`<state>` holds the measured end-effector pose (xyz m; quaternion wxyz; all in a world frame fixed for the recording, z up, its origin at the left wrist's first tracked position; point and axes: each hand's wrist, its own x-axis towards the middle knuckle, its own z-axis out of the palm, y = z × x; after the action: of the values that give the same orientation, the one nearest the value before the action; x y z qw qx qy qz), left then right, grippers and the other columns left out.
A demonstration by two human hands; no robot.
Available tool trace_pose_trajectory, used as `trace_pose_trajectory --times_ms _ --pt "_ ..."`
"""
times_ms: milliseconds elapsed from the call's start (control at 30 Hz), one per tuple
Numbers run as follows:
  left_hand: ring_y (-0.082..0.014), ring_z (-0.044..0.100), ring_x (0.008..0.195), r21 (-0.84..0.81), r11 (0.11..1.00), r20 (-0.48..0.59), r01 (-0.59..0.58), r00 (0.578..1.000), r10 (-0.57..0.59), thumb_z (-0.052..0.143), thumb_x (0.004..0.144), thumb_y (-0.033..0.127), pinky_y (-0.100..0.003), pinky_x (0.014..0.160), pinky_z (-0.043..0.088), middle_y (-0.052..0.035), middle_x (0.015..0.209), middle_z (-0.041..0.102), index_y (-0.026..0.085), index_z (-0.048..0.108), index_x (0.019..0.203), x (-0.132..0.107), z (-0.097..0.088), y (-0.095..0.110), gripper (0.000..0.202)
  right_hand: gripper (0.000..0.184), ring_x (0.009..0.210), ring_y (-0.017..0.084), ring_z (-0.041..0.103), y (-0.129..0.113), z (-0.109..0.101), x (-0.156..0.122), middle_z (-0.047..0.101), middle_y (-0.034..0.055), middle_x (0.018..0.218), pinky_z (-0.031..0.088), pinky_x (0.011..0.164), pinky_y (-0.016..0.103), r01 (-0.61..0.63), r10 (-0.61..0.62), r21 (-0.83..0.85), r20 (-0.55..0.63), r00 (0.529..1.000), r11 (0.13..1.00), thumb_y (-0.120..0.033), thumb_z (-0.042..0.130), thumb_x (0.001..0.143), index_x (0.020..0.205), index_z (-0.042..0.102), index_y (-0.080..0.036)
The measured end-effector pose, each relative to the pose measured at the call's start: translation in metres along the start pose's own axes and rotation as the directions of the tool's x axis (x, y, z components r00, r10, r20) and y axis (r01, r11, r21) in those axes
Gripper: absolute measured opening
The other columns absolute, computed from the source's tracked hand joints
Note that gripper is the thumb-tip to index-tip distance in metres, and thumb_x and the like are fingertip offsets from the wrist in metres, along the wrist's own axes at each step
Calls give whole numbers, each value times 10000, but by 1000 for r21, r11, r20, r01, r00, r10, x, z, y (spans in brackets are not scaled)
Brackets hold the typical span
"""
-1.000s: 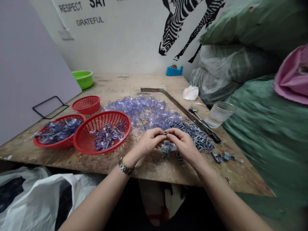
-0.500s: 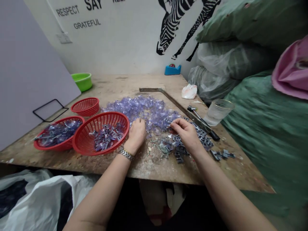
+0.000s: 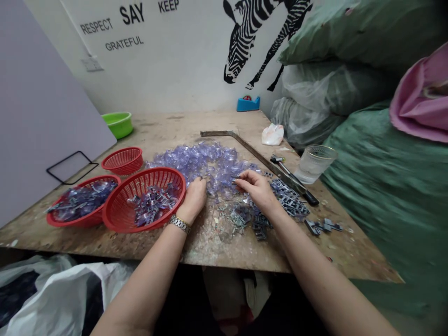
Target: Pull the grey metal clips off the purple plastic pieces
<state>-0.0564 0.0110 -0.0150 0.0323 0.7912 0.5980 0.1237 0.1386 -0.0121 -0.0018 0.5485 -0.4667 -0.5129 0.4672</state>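
A: In the head view, where is the left hand (image 3: 195, 196)?
B: Near the middle of the frame, at the near edge of a pile of clear purple plastic pieces (image 3: 196, 156) and just beside the large red basket (image 3: 115, 212). Its fingers curl away from the camera, so I cannot tell whether that grip is apart or together, or whether it holds anything. A metal-band wristwatch (image 3: 180, 224) sits on that wrist.
A: And the right hand (image 3: 258, 190)?
B: Right of centre. Its grip is clamped, thumb and forefinger together, on a small dark part (image 3: 235, 177) that pokes out toward the left, over the purple pile.
A: What lies beside that hand?
B: Grey plastic parts (image 3: 292, 201) spread to its right, and a scatter of thin, pale bits (image 3: 236, 220) lies below it, nearer the front of the desk (image 3: 210, 254).
A: What does the large red basket hold?
B: Purple pieces with grey parts among them. A second red basket (image 3: 58, 221), at the left of the frame, holds a similar mix.
A: Anything behind the grey parts?
B: A bent metal bar (image 3: 261, 157) running diagonally, with a drinking glass (image 3: 315, 165) to the right of it.
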Motion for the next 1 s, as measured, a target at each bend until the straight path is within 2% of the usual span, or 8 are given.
trace_pose_trajectory --times_ms 133,233,300,367,467,567,700,1000 --pt "-203 599 882 -218 976 -166 4 985 -42 421 863 51 -323 830 476 -120 915 631 138 587 811 6 0 2 195 348 558 114 512 7 -1 -2 531 -56 574 436 565 262 -7 7 16 -26 1000 1000 -466 756 577 663 534 -213" --pt "-169 600 797 -506 862 -212 11 968 -137 493 848 110 -289 757 489 -51 798 606 168 522 746 11 -1 8 121 402 580 133 558 12 1 -4 539 -52 583 472 587 273 -48 51 63 -50 997 997 -508 778 551 663 523 -218" --pt "-134 584 642 -724 686 -98 66 976 -197 502 849 149 -249 627 486 4 677 556 177 496 743 14 -2 14 110 429 589 141 579 15 2 -6 546 -50 590 485 596 277 -68 74 88 -62 995 994 -528 787 539 667 520 -218" --pt "-106 559 527 -877 456 62 152 977 -205 508 848 166 -215 529 465 40 600 519 176 486 751 15 -3 23 100 431 595 144 590 16 4 -8 556 -47 602 491 604 279 -75 82 105 -69 994 992 -531 786 546 675 521 -217" --pt "-77 576 493 -957 163 218 239 966 -136 547 832 145 -173 494 458 43 587 545 155 487 753 14 -6 35 100 401 612 144 593 15 4 -11 565 -41 622 484 608 274 -56 65 111 -88 994 992 -512 777 574 679 527 -217" --pt "-66 595 489 -954 1 301 301 953 -41 585 828 133 -150 487 464 31 587 574 139 499 769 13 -7 44 104 370 641 155 593 14 3 -14 579 -28 642 481 608 276 -21 32 88 -122 992 996 -494 767 600 686 536 -219" --pt "-68 608 482 -935 -80 341 344 939 49 624 822 138 -142 471 473 27 583 587 132 508 775 14 -7 47 126 341 675 171 611 16 0 -15 584 -22 665 499 636 294 5 4 59 -155 988 998 -482 750 624 704 540 -225" --pt "-79 636 501 -894 -120 415 432 898 147 672 838 182 -170 523 534 14 622 630 132 503 795 12 -5 49 181 392 704 182 640 20 2 -15 614 -15 693 545 698 333 11 1 68 -184 983 998 -517 768 610 726 529 -228"
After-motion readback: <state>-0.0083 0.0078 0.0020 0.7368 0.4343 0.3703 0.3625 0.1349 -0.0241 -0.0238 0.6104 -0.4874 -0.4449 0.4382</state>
